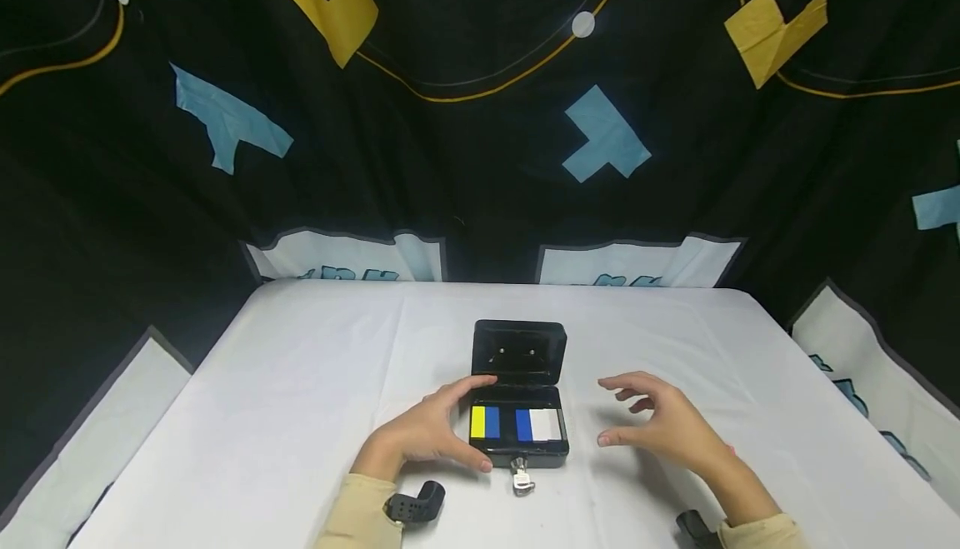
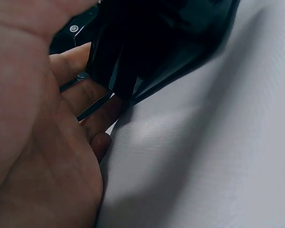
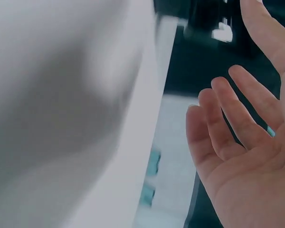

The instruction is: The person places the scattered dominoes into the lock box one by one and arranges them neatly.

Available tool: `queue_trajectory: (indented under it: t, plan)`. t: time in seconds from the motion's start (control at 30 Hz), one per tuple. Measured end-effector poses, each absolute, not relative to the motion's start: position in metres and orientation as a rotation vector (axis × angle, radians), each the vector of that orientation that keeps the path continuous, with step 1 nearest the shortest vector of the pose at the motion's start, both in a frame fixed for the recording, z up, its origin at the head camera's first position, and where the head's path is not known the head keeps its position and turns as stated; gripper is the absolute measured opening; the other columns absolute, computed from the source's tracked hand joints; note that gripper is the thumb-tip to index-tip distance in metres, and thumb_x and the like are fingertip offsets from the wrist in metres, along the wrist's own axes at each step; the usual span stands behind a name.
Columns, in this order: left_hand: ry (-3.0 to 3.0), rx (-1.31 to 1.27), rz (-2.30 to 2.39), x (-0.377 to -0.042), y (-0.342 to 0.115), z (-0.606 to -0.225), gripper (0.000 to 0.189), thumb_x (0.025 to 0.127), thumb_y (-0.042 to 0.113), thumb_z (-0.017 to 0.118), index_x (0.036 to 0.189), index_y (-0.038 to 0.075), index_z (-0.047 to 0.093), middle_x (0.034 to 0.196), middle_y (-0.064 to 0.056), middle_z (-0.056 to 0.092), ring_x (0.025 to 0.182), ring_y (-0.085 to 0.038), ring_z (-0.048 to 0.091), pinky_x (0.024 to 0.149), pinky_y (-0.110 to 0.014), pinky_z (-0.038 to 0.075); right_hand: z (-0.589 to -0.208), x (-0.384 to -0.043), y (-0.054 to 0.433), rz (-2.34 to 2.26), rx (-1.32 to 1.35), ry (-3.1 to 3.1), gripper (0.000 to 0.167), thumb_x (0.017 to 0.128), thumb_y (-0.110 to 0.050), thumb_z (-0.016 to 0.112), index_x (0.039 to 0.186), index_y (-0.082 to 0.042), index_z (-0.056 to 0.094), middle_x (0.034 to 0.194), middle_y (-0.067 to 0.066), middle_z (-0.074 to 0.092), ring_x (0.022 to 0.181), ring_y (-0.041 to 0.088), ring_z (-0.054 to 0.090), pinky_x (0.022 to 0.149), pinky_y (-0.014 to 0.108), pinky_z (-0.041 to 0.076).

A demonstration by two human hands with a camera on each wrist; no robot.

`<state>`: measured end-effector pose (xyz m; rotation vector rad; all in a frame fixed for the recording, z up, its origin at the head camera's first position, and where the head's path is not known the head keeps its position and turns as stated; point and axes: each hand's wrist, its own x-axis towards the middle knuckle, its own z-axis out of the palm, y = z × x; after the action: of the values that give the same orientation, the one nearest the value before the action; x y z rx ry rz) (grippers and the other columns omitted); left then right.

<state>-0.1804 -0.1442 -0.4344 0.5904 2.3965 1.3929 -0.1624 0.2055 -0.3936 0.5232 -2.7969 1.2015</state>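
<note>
A small black metal cash box sits on the white table with its lid raised. Inside it lie a yellow and a blue strip at the left, and a blue and a white block at the right. A key hangs from the front lock. My left hand holds the box's left end, thumb at the front corner and fingers toward the back; the left wrist view shows the fingers against the dark box. To the right of the box, my right hand hovers with loosely bent, separated fingers, touching nothing.
A white cloth covers the table. Behind it hangs a black curtain with yellow, blue and white patterns. A dark strap is on the left wrist, and another dark strap is at the right wrist.
</note>
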Motion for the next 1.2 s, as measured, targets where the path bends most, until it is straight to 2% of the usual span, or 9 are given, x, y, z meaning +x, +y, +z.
queue_trajectory:
  t: [0.17, 0.3, 0.4, 0.47, 0.53, 0.67, 0.8, 1.0, 1.2]
  plan:
    - [2.404, 0.56, 1.38, -0.181, -0.149, -0.435, 0.108, 0.06, 0.033, 0.099, 0.151, 0.036, 0.042, 0.16, -0.004, 0.033, 0.147, -0.036, 0.024, 0.114, -0.067, 0.02, -0.392, -0.153, 0.243, 1.134, 0.407, -2.888, 0.071, 0.066, -0.036, 0.095, 0.126, -0.008, 0.068, 0.125, 0.008, 0.066, 0.105, 0.03, 0.062, 0.082, 0.033, 0.055]
    - [2.411, 0.573, 1.384, -0.184, -0.149, -0.434, 0.108, 0.059, 0.033, 0.099, 0.151, 0.037, 0.042, 0.16, -0.003, 0.034, 0.148, -0.034, 0.024, 0.114, -0.066, 0.02, -0.39, -0.145, 0.275, 1.136, 0.185, -2.972, 0.076, 0.068, -0.037, 0.094, 0.131, -0.007, 0.065, 0.12, 0.015, 0.063, 0.089, 0.027, 0.062, 0.063, 0.032, 0.055]
    - [2.41, 0.591, 1.39, -0.185, -0.147, -0.433, 0.108, 0.059, 0.033, 0.098, 0.151, 0.036, 0.041, 0.16, -0.002, 0.033, 0.148, -0.034, 0.023, 0.115, -0.065, 0.018, -0.392, -0.141, 0.298, 1.147, 0.049, -3.022, 0.079, 0.068, -0.038, 0.093, 0.134, -0.005, 0.063, 0.116, 0.018, 0.06, 0.079, 0.024, 0.059, 0.056, 0.031, 0.052]
    - [2.405, 0.586, 1.389, -0.184, -0.147, -0.434, 0.109, 0.059, 0.033, 0.099, 0.151, 0.037, 0.041, 0.16, -0.003, 0.033, 0.148, -0.034, 0.023, 0.115, -0.065, 0.018, -0.395, -0.138, 0.31, 1.117, 0.036, -3.051, 0.08, 0.069, -0.039, 0.093, 0.134, -0.004, 0.062, 0.115, 0.017, 0.06, 0.08, 0.024, 0.06, 0.061, 0.031, 0.053]
    - [2.396, 0.575, 1.393, -0.183, -0.147, -0.435, 0.109, 0.059, 0.032, 0.099, 0.151, 0.037, 0.041, 0.16, -0.004, 0.032, 0.148, -0.035, 0.023, 0.115, -0.065, 0.018, -0.4, -0.135, 0.32, 1.051, 0.04, -3.08, 0.08, 0.069, -0.041, 0.092, 0.133, -0.003, 0.063, 0.116, 0.017, 0.061, 0.089, 0.026, 0.06, 0.068, 0.032, 0.054]
    - [2.382, 0.551, 1.411, -0.179, -0.145, -0.436, 0.108, 0.058, 0.032, 0.099, 0.15, 0.039, 0.042, 0.161, -0.004, 0.032, 0.148, -0.036, 0.022, 0.114, -0.067, 0.018, -0.408, -0.132, 0.332, 0.946, -0.022, -3.132, 0.085, 0.066, -0.047, 0.092, 0.133, -0.002, 0.063, 0.121, 0.024, 0.06, 0.102, 0.036, 0.057, 0.081, 0.047, 0.056]
    - [2.376, 0.541, 1.413, -0.175, -0.143, -0.438, 0.108, 0.058, 0.034, 0.099, 0.15, 0.04, 0.043, 0.161, -0.003, 0.032, 0.148, -0.037, 0.021, 0.113, -0.068, 0.019, -0.413, -0.132, 0.336, 0.882, -0.076, -3.182, 0.086, 0.064, -0.048, 0.092, 0.13, 0.001, 0.064, 0.127, 0.031, 0.057, 0.106, 0.041, 0.055, 0.087, 0.059, 0.053]
    - [2.409, 0.557, 1.381, -0.177, -0.142, -0.438, 0.108, 0.057, 0.036, 0.099, 0.149, 0.042, 0.043, 0.16, -0.003, 0.033, 0.148, -0.035, 0.024, 0.113, -0.067, 0.02, -0.415, -0.133, 0.335, 0.857, -0.074, -3.203, 0.075, 0.065, -0.04, 0.093, 0.122, 0.002, 0.068, 0.117, 0.025, 0.064, 0.097, 0.032, 0.06, 0.086, 0.055, 0.054]
    - [2.427, 0.596, 1.351, -0.183, -0.142, -0.434, 0.108, 0.059, 0.036, 0.098, 0.151, 0.038, 0.041, 0.159, -0.001, 0.034, 0.148, -0.032, 0.025, 0.115, -0.064, 0.021, -0.413, -0.139, 0.332, 0.88, -0.112, -3.217, 0.072, 0.065, -0.041, 0.092, 0.12, 0.001, 0.071, 0.115, 0.021, 0.066, 0.098, 0.031, 0.059, 0.089, 0.057, 0.052]
